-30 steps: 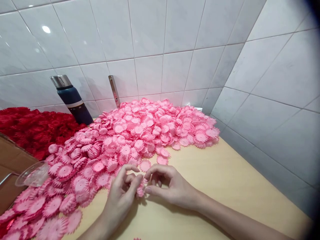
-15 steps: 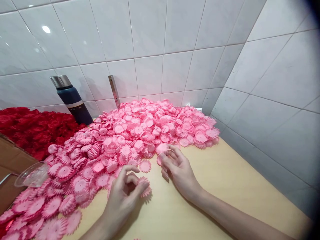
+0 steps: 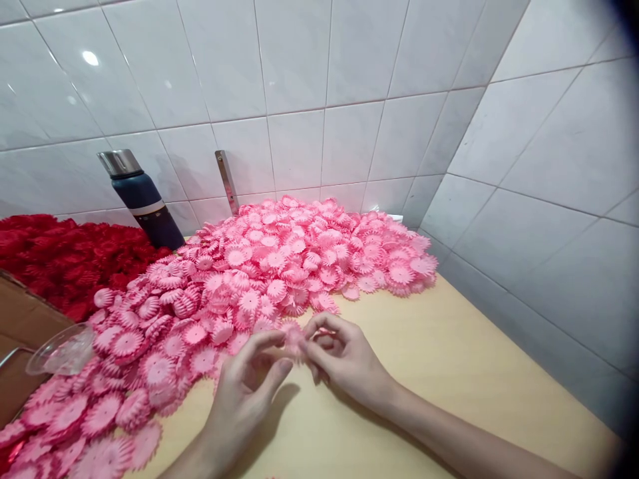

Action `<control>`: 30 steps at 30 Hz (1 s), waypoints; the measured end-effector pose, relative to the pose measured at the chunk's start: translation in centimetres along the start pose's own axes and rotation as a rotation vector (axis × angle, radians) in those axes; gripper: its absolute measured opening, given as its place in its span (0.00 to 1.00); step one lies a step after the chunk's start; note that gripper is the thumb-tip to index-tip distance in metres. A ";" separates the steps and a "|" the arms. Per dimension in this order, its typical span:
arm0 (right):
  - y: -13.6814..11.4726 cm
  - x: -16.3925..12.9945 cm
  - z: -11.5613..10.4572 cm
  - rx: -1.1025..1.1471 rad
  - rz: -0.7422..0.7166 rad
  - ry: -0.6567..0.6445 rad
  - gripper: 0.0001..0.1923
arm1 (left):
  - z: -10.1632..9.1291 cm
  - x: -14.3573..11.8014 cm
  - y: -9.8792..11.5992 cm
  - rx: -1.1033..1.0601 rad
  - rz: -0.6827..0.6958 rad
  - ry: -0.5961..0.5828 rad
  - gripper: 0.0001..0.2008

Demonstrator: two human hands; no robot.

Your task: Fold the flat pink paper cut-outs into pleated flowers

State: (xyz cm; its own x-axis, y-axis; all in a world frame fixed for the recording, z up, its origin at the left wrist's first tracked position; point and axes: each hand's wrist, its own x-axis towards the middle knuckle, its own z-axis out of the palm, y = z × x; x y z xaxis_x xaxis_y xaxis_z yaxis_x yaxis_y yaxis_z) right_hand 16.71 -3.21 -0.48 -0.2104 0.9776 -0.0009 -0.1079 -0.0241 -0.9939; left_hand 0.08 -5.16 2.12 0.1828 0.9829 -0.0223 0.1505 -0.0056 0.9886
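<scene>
My right hand [image 3: 344,356] pinches a pink scalloped paper-like disc [image 3: 293,338] between thumb and fingers, just above the table. The disc is blurred, and whether it is one layer or more I cannot tell. On its left side, my left hand [image 3: 247,382] has thumb and index finger apart with nothing gripped between them. Its index fingertip is close to the disc's edge; contact is unclear. Behind both hands spreads a large heap of similar pink discs [image 3: 279,256], many with a small centre hole and a fringed, curled rim.
A pile of red petal-like pieces [image 3: 84,259] lies at the left. Beside it stand a dark blue bottle [image 3: 150,206] and a cardboard box [image 3: 30,326]. A clear plastic dish [image 3: 62,349] rests by the box. A metal strip [image 3: 227,181] leans against the tiled wall [image 3: 294,60].
My right hand has come left and nearer, beside my left hand. The disc my left hand held is no longer in its grip, and its fingers have parted.
</scene>
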 end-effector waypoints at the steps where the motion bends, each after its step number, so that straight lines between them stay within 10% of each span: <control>1: 0.1 0.2 -0.1 -0.009 -0.023 0.066 0.13 | 0.0 -0.1 0.0 -0.004 -0.009 0.025 0.14; 5: -0.2 -0.1 -0.3 -0.188 -0.154 0.155 0.12 | -0.2 -0.1 -0.1 -0.011 0.007 0.178 0.17; 13: -0.9 -2.4 0.5 -0.729 -0.671 -0.511 0.15 | -0.1 -0.2 0.8 0.016 0.059 0.284 0.13; 22: -2.8 -3.0 1.7 -0.863 -0.647 -0.597 0.06 | 0.4 -0.3 0.7 -0.140 0.023 0.299 0.13; 25: -1.9 -3.0 2.1 -0.829 -0.755 -0.595 0.08 | 0.5 -0.4 1.0 -0.490 -0.132 0.089 0.16; 30: 0.5 -4.6 2.2 -0.911 -0.720 -0.446 0.12 | 1.0 -1.5 1.5 -0.848 -0.614 -0.604 0.34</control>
State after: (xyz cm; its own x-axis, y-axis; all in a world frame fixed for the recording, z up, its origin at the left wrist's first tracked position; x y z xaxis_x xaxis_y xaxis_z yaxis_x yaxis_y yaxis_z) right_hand 15.49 -8.18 -0.74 -0.7138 0.5477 0.4365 0.3400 0.8158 -0.4677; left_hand 0.98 -6.83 3.48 0.7630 0.5335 -0.3649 -0.2723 0.7773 0.5671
